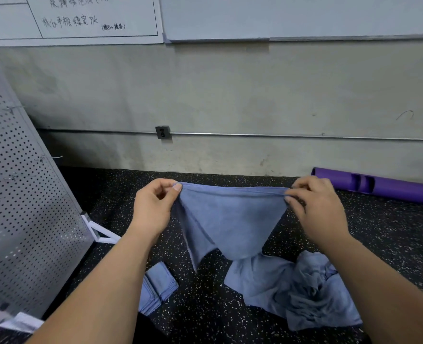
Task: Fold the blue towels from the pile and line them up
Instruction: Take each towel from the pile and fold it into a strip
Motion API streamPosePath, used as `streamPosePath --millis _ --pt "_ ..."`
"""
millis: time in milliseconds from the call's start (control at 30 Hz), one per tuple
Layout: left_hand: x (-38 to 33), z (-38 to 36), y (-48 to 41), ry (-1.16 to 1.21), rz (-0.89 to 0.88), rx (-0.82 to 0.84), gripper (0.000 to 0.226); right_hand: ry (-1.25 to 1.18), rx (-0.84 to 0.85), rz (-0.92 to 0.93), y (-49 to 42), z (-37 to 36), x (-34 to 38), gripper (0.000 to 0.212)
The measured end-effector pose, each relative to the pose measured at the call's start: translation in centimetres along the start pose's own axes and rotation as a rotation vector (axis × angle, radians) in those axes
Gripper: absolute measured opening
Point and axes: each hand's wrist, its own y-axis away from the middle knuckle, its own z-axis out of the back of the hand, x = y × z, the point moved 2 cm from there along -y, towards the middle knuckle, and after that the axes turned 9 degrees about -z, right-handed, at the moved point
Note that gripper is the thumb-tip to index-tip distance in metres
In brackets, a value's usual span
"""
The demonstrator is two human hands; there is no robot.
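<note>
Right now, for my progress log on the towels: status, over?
Left hand and right hand each pinch a top corner of one blue towel, held up. Folded towels lower left, loose pile lower right. Nothing blocks the hands.

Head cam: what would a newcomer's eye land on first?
The blue towel is stretched out at centre, its top edge pinched by the left hand and the right hand. Below it on the right lies the crumpled pile; on the left, the folded towels. A purple tube lies by the wall, far right.

Likely gym, speckled rubber floor (205, 309), whiteboard (292, 16)
</note>
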Motion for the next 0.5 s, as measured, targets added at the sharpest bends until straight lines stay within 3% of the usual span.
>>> streamPosePath --millis 67,200,500 --pt "-0.1 0.1 0.1 0.000 -0.004 0.009 0.002 0.021 -0.017 -0.039 0.1 0.4 -0.3 0.012" --pt "-0.4 -0.1 0.3 0.001 0.001 0.066 0.004 0.054 0.102 -0.097 0.3 0.2 -1.0 0.017" --pt "0.1 -0.4 0.4 -0.026 0.035 0.167 0.005 -0.113 0.082 -0.106 -0.5 1.4 -1.3 0.014"
